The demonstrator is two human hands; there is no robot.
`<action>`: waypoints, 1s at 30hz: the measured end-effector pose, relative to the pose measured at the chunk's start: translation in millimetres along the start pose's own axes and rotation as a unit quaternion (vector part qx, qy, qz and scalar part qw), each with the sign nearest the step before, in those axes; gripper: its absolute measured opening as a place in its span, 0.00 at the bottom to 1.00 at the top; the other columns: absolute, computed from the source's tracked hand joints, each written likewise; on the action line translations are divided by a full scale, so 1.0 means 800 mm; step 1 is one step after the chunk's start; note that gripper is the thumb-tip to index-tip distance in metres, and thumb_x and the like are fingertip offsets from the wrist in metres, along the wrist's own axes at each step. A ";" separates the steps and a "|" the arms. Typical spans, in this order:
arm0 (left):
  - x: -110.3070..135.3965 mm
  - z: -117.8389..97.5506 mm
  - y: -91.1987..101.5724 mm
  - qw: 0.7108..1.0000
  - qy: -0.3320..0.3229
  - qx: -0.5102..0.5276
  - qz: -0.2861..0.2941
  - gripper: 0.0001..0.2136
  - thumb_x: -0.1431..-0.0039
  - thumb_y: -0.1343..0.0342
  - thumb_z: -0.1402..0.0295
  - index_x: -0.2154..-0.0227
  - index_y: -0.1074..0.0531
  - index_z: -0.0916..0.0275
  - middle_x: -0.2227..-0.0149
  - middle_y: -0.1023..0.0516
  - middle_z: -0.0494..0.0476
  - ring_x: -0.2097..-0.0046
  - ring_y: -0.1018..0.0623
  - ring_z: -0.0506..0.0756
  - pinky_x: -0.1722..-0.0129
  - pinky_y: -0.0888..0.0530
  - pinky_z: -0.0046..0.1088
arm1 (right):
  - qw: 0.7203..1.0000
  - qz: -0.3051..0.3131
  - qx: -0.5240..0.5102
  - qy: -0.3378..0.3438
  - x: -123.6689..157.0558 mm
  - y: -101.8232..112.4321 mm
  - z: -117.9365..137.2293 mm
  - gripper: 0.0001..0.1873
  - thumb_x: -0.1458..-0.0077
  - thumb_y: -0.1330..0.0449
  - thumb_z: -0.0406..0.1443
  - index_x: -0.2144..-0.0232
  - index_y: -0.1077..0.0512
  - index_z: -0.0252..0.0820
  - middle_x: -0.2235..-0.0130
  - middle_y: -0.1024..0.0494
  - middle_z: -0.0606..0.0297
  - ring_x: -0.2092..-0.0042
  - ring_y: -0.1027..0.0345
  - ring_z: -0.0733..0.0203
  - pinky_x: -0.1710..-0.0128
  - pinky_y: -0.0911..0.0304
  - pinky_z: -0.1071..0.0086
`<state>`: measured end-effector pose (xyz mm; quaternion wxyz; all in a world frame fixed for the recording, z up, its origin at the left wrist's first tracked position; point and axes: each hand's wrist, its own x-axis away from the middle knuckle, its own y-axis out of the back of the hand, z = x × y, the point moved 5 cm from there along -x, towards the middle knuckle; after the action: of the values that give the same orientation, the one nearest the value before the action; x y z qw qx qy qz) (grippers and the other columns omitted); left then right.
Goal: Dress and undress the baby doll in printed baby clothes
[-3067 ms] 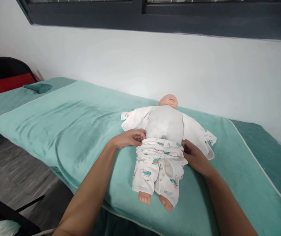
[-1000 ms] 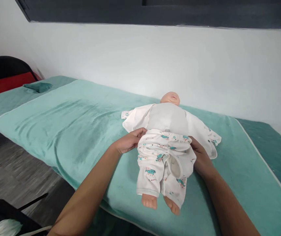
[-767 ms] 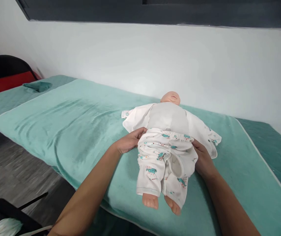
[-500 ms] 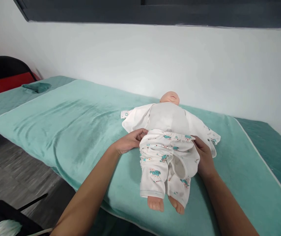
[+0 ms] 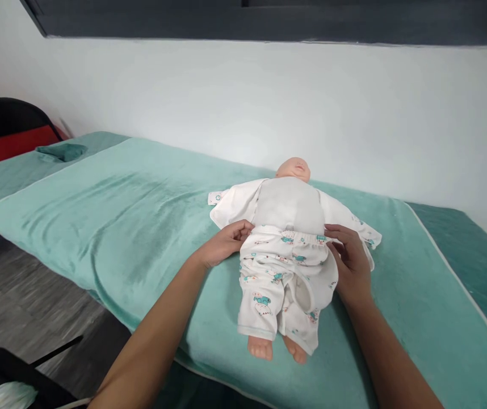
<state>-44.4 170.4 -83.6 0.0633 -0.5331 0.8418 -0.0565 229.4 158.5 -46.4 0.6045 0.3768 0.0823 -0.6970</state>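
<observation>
A baby doll (image 5: 295, 168) lies on its back, head toward the wall and bare feet toward me. It wears a white open-fronted jacket (image 5: 243, 199) over a plain white torso. White printed baby pants (image 5: 264, 272) cover its legs, with an opening at the crotch. My left hand (image 5: 229, 241), fingers curled together, grips the waistband at the left hip. At the right hip my right hand (image 5: 349, 261) has the waistband edge between thumb and fingers. The fingertips of both hands are partly hidden by cloth.
A teal cloth cover (image 5: 111, 227) with wrinkles lies over the bed, which runs along a white wall (image 5: 184, 96). A black and red chair (image 5: 13, 136) stands at the far left. A dark object (image 5: 5, 369) is at the lower left.
My right hand has shifted slightly left and up along the waistband, its fingers now higher. The doll's legs and the pants have swung a little left. My left hand stays nearly still.
</observation>
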 end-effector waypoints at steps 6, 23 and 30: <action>0.002 -0.003 0.011 0.993 -0.062 -0.057 -0.079 0.10 0.43 0.37 0.62 0.66 0.28 0.62 0.65 0.28 0.52 0.65 0.30 0.50 0.64 0.34 0.25 | 0.997 0.011 0.065 0.037 -0.003 -0.001 0.003 0.04 0.36 0.41 0.37 0.62 0.27 0.47 0.51 0.23 0.57 0.48 0.29 0.53 0.51 0.32 0.56; -0.031 0.000 0.021 0.967 -0.102 -0.090 -0.214 0.05 0.43 0.41 0.67 0.66 0.32 0.60 0.70 0.29 0.49 0.69 0.31 0.50 0.67 0.35 0.25 | 0.964 -0.003 -0.084 -0.252 -0.023 -0.025 -0.041 0.09 0.42 0.41 0.44 0.69 0.32 0.45 0.70 0.31 0.69 0.68 0.38 0.61 0.66 0.39 0.66; -0.017 -0.022 0.016 0.970 -0.159 -0.141 -0.116 0.04 0.41 0.42 0.67 0.64 0.28 0.59 0.42 0.31 0.59 0.39 0.31 0.58 0.43 0.33 0.34 | 0.985 0.001 -0.118 -0.124 -0.028 -0.025 -0.029 0.10 0.45 0.35 0.44 0.64 0.30 0.48 0.54 0.29 0.63 0.49 0.34 0.55 0.50 0.35 0.61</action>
<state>-52.6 188.9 -67.4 0.1138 -0.6324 0.7530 0.1418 220.7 194.6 -55.8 0.6511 0.2136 0.0884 -0.7229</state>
